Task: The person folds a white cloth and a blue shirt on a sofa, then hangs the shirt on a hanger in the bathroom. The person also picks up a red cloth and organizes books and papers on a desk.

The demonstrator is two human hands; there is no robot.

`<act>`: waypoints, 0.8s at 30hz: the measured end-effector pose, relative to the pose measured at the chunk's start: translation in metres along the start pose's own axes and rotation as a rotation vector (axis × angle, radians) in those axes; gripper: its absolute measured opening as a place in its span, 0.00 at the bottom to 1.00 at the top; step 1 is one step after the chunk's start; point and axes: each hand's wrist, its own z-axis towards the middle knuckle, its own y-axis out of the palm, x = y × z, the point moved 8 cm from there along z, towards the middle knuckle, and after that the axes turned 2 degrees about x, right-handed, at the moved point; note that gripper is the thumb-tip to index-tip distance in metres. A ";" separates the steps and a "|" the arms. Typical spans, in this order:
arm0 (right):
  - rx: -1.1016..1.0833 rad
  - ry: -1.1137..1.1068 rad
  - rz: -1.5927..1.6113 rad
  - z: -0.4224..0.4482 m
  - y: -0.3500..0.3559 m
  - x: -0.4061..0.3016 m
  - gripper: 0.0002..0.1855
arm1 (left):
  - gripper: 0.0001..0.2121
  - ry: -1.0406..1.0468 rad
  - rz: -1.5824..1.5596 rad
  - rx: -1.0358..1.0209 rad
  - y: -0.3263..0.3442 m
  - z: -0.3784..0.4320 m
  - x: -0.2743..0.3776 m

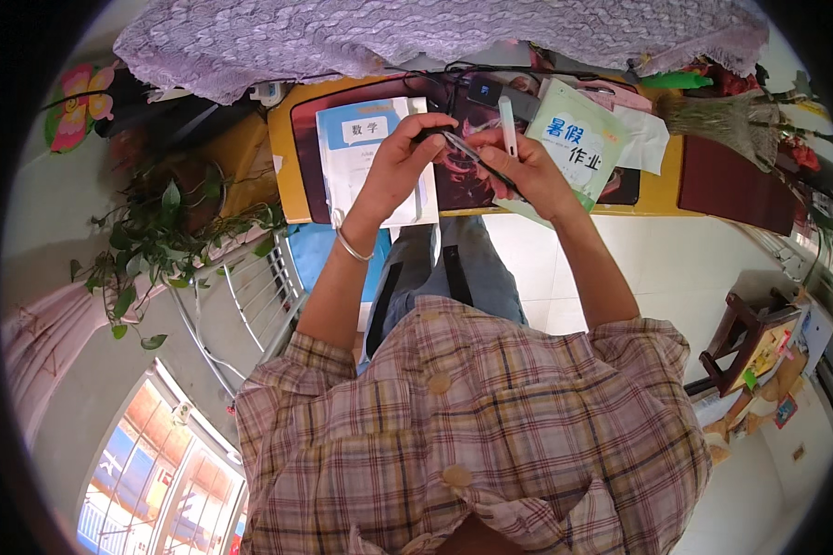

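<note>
Both hands are raised over a yellow desk with a dark patterned mat. My left hand, a bangle at its wrist, pinches a small black piece, perhaps a pen cap, at the tip end of a dark slim pen. My right hand grips the pen's barrel. A white, translucent pen-like stick stands up between the fingers of the same hand. Below the left hand lies a blue and white mathematics book. Partly under the right hand is a green workbook.
A black device with a lit display and cables lie at the desk's back. Papers rest right of the workbook. A lilac knitted cloth hangs beyond. A trailing plant is at left, a wooden stool at right.
</note>
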 end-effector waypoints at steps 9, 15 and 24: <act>-0.027 0.012 -0.163 -0.008 0.000 -0.022 0.14 | 0.09 0.110 0.191 -0.124 -0.003 -0.006 0.024; -0.056 -0.032 -0.300 -0.012 0.004 -0.033 0.14 | 0.11 0.213 0.446 -0.218 0.006 -0.015 0.045; -0.048 -0.257 -0.651 -0.015 0.019 -0.049 0.16 | 0.11 0.291 0.613 -0.289 0.037 -0.025 0.055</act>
